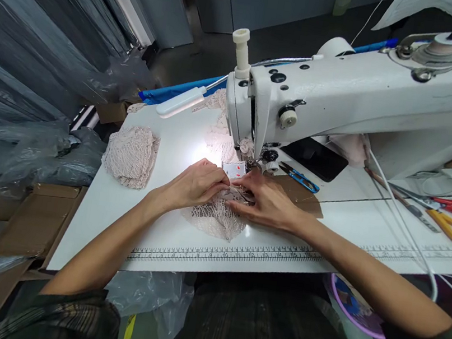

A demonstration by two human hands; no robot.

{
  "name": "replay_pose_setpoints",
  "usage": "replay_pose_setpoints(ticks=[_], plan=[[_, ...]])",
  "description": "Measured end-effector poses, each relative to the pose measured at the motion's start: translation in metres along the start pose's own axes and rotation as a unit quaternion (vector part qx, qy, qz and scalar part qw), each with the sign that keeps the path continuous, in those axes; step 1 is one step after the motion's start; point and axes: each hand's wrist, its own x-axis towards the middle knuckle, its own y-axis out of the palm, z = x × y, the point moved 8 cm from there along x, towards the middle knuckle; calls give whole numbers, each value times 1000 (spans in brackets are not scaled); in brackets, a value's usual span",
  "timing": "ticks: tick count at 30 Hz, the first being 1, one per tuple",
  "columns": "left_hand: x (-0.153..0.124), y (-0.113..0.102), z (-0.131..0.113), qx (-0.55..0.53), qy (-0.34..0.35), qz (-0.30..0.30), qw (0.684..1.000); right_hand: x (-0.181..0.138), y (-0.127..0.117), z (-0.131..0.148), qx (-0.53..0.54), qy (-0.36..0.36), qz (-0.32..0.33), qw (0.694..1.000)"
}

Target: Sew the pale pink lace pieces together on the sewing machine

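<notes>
Lace point(219, 218) tapers bodyward beneath left hand point(199, 185), long axis unclear; left pinches it; right hand point(269, 201) touches it, grip unclear.

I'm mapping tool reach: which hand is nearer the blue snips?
Right. The right hand is close to the blue snips, at their near left; the left hand is farther left.

Head view — forward, down over sewing machine point(348, 91) — close; far depth hard to judge.

The sewing machine point(348, 91) bars the right rear; tabletop point(172, 153) gives passage left until the lace pile point(131, 156).
</notes>
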Motion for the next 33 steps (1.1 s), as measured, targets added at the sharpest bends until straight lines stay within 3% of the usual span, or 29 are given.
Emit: replay_pose_setpoints(ticks=[4,9,13,16,18,21,24,27,28,30,33], plan=[[-4,-8,-1,-38,-13,-11,999,3,10,8,77,26,17,997],[-15,-13,17,-213,-97,-31,972,-1,21,2,261,63,43,962],[-13,-6,32,-322,-166,-18,932,0,37,-5,434,123,54,891],[5,-2,41,-269,-195,-2,943,-4,51,-11,514,234,47,824],[20,5,45,-201,-188,21,961,-11,55,-16,522,299,39,797],[35,16,48,-56,-156,25,986,-28,52,-22,447,339,110,821],[26,8,36,90,-110,-74,987,-40,33,-38,286,309,192,887],[-1,3,1,113,7,-121,986,-29,-8,-56,54,215,99,970],[-9,10,-14,96,60,-79,990,-24,-17,-55,-7,173,65,983],[-24,24,-35,96,126,-10,987,-12,-22,-47,-73,79,29,994],[-29,35,-44,163,137,-17,977,0,-6,-33,-130,-16,55,990]])
